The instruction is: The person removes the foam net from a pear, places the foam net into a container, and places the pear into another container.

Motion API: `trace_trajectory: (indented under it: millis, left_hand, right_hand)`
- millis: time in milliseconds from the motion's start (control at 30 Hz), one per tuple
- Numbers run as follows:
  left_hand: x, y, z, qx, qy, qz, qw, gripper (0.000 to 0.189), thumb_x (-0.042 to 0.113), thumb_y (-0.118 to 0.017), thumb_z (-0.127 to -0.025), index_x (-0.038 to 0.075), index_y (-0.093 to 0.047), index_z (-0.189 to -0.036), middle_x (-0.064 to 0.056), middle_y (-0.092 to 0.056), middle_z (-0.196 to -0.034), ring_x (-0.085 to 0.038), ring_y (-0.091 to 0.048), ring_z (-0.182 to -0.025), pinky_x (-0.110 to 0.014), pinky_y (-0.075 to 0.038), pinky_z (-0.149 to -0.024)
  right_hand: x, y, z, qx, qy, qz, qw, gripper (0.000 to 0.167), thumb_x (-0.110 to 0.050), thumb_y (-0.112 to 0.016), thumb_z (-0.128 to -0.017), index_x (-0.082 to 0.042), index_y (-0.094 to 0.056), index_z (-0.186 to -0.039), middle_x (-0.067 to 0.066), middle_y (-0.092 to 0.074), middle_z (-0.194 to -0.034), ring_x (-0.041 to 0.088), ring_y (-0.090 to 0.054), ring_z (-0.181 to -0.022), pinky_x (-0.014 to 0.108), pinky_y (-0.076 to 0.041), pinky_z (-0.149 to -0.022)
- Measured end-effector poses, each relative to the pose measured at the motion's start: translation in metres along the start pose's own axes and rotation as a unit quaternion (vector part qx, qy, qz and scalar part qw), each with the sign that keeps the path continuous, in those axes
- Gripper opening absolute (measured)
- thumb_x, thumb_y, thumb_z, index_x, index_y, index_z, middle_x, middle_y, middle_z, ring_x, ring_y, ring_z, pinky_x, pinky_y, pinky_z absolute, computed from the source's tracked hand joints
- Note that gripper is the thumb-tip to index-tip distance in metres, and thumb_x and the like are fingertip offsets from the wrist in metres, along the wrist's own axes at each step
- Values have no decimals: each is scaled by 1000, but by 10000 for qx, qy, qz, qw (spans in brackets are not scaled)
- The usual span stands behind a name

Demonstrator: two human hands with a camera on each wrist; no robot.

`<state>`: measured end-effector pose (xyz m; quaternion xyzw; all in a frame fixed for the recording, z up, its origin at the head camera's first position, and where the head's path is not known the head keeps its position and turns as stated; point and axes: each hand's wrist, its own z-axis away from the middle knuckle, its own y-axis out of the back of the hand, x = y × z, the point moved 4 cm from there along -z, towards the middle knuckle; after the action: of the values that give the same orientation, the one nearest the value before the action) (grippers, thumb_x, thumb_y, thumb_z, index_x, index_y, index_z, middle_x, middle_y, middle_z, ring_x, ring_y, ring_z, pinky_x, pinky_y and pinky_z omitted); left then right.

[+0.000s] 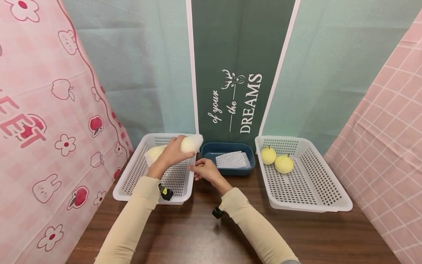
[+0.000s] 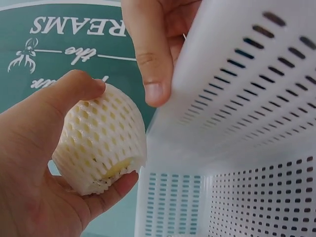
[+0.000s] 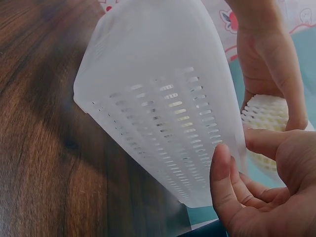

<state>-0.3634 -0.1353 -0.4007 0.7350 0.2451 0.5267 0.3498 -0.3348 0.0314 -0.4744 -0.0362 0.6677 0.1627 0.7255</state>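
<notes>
My left hand [image 1: 176,152] grips a pear in a white foam net [image 2: 101,138], thumb on one side and fingers on the other, above the right rim of the left white basket [image 1: 120,190]. Yellow fruit shows through the net's open end in the left wrist view. My right hand [image 1: 207,170] holds that basket's right rim, thumb at the edge and fingers curled by its outer wall [image 3: 163,113]. Another netted pear [image 1: 154,154] lies inside this basket, partly behind the left hand.
Between the baskets, a dark blue tray [image 1: 227,171] contains flat white foam nets [image 1: 233,160]. The right white basket [image 1: 306,207] holds two bare yellow pears, one [image 1: 284,164] nearer than the other [image 1: 268,155]. Curtains [image 1: 158,73] hang behind the brown wooden table [image 1: 197,234].
</notes>
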Motion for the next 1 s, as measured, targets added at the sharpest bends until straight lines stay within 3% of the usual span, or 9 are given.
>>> trace_trajectory:
  millis: [167, 367, 800, 1000]
  left_hand:
    - [7, -3, 0, 85, -13, 6, 10000, 81, 43, -79, -89, 6, -47, -154, -24, -56, -143, -37, -56, -121, -57, -53, -98]
    - [17, -5, 2, 154, 31, 174, 9997, 84, 47, -80, -87, 9, -47, -155, -23, -54, -144, -37, -58, -120, -56, -53, -97]
    - [40, -12, 11, 316, -235, 444, 9982, 79, 46, -82, -87, 12, -51, -151, -18, -57, -139, -34, -58, -118, -55, -54, -95]
    - [49, -14, 19, 399, -265, 727, 9962, 79, 47, -83, -86, 14, -51, -151, -15, -56, -139, -31, -58, -116, -52, -55, -93]
  right_hand:
    - [-1, 8, 1, 87, 282, -130, 9995, 38, -14, -78, -95, 10, -62, -120, 19, -76, -94, 15, -69, -66, 52, -65, -80]
    - [-8, 23, 7, 213, 543, -252, 9980, 35, -14, -74, -99, 9, -63, -122, 31, -75, -111, 18, -74, -74, 41, -66, -76]
    - [-19, 57, 28, 31, 984, -252, 9948, 43, -21, -63, -108, 4, -56, -143, 31, -66, -135, 37, -75, -114, 40, -62, -96]
    - [-24, 68, 42, 17, 1215, -418, 9917, 44, -21, -60, -110, 5, -53, -145, 33, -62, -138, 44, -70, -121, 42, -60, -101]
